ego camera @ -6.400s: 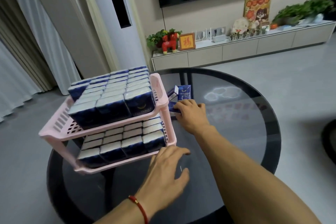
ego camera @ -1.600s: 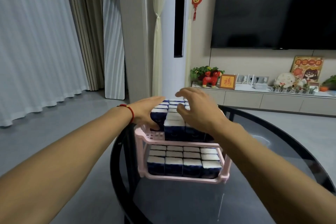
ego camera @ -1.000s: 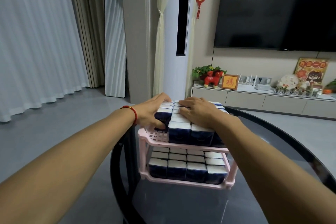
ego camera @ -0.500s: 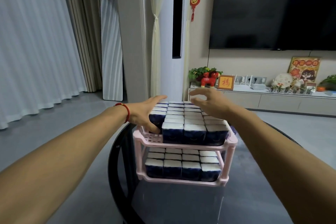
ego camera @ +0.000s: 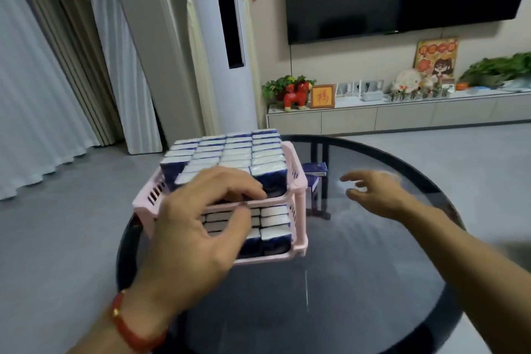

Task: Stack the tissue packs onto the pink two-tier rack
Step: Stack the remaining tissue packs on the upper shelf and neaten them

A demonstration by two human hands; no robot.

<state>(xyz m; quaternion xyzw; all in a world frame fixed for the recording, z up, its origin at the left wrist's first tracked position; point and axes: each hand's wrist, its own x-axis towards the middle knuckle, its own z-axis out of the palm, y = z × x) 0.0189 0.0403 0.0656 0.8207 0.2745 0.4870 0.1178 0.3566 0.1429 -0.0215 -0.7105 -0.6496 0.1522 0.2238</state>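
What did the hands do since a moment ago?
Both hands came off the top tissue packs. The left hand drew back in front of the pink rack, fingers loosely curled, holding nothing. The right hand swung out right over the glass table, open. Both tiers stayed full.

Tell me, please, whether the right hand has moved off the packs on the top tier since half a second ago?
Yes. The right hand has swung rightward off the pink rack and now hovers open over the glass table.

Bare forearms, no sleeves; a red cord bracelet point(ego camera: 129, 327) circles the left wrist.
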